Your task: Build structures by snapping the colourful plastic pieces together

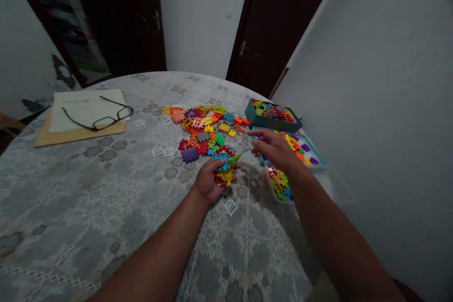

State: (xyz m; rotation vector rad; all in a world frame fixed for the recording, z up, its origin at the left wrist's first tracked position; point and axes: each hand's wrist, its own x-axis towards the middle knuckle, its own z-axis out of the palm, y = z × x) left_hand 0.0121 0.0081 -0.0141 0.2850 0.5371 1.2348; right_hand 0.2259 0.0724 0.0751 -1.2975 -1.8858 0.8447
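In my left hand (207, 183) are several joined toothed plastic building pieces (221, 161), in blue, yellow, green and red. The thumb presses on them from the near side and the other fingers lie mostly hidden underneath. My right hand (274, 148) hovers beside the shallow teal-rimmed tray (320, 158), fingers stretched out and apart, with nothing visible in them. A heap of loose interlocking pieces (203, 137) spreads over the table just beyond my left hand. Purple, yellow and orange pieces (292, 143) lie in the tray, partly behind my right hand.
A full teal box (274, 121) of pieces stands behind the tray. Nearer, a clear container (278, 188) holds more pieces beneath my right forearm. White window-shaped pieces (231, 207) are scattered on the patterned tablecloth (106, 212). Eyeglasses (104, 122) rest on papers (76, 108) at left.
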